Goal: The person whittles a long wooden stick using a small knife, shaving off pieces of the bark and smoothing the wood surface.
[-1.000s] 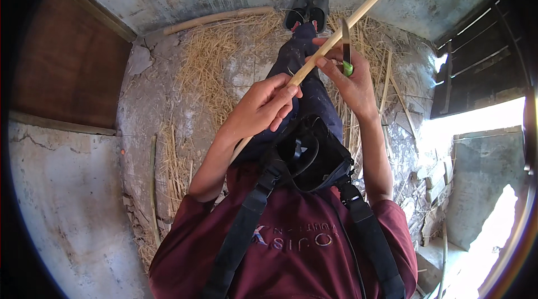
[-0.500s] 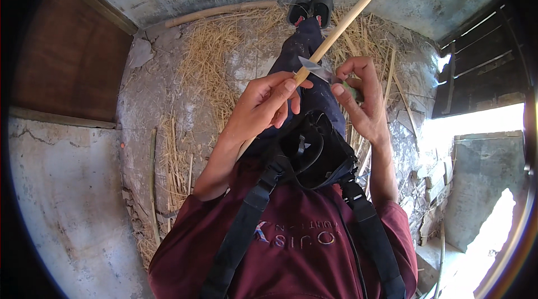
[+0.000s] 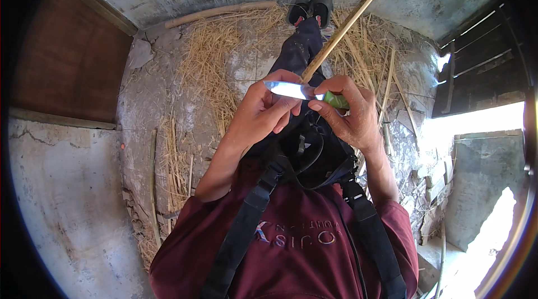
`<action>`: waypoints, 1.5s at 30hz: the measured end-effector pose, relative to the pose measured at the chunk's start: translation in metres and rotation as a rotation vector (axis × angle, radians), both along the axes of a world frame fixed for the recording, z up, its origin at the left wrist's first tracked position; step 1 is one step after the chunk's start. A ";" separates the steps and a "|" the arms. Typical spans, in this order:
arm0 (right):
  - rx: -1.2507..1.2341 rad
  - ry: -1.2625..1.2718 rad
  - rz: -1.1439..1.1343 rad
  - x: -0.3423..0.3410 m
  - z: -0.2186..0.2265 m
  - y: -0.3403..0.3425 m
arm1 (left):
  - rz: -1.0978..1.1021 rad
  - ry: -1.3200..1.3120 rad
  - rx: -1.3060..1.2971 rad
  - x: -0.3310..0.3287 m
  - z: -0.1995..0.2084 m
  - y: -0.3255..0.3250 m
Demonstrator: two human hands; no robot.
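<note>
Knife [image 3: 294, 92] swung level — tip left (crosswise), stick [image 3: 350, 22] unmoved

The floor [image 3: 168, 114] was rough grey concrete, cracked and patchy. Loose dry straw [image 3: 218, 58] was scattered all over the middle of it, thickest near the far wall and thinning out toward the left. 1 long bamboo pole [image 3: 221, 12] lay flat along the foot of that wall, touching the straw's edge. A few thinner split strips [image 3: 152, 176] lay on the left side, running roughly toward the person, with more straw bits beside them. Another thin stick [image 3: 386, 83] lay in the straw on the right. 2 black sandals [image 3: 312, 1] stood planted on the floor by the far wall, side by side. Over on the right edge, broken rubble chunks [image 3: 428, 187] were piled up.
</note>
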State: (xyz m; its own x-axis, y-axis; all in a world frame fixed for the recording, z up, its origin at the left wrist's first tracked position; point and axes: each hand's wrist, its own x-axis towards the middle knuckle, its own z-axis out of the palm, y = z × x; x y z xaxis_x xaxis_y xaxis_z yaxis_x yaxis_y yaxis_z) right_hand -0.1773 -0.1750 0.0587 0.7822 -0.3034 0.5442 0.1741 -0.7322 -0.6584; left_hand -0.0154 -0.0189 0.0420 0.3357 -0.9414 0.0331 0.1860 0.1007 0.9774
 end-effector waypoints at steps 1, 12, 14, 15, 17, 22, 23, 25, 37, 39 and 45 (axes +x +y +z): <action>0.001 0.002 0.005 0.000 0.000 0.000 | 0.001 -0.003 -0.001 0.000 0.000 0.001; 0.022 -0.045 -0.024 0.002 -0.005 -0.001 | 0.002 0.001 -0.037 -0.005 0.002 0.006; 0.029 -0.054 -0.026 0.002 -0.004 -0.003 | 0.004 -0.040 -0.044 -0.006 0.001 0.006; 0.026 -0.063 -0.031 0.002 -0.005 -0.004 | 0.005 -0.060 -0.048 -0.006 0.000 0.006; 0.023 -0.084 -0.031 0.003 -0.008 -0.004 | 0.000 -0.046 -0.059 -0.006 -0.001 0.007; -0.004 -0.091 -0.023 0.003 -0.006 -0.002 | 0.025 -0.123 -0.099 -0.005 -0.009 0.009; -0.009 -0.095 -0.021 0.003 -0.005 -0.001 | 0.029 -0.135 -0.101 -0.005 -0.009 0.009; -0.024 -0.119 -0.015 0.004 -0.005 -0.001 | 0.058 -0.174 -0.103 -0.007 -0.007 0.008; -0.122 -0.174 -0.011 0.007 -0.002 0.002 | 0.193 -0.386 -0.185 -0.012 -0.010 0.004; -0.141 -0.194 -0.007 0.007 -0.002 0.003 | 0.185 -0.375 -0.239 -0.011 -0.012 0.002; -0.164 -0.232 -0.007 0.007 0.002 0.006 | 0.191 -0.372 -0.224 -0.012 -0.009 0.005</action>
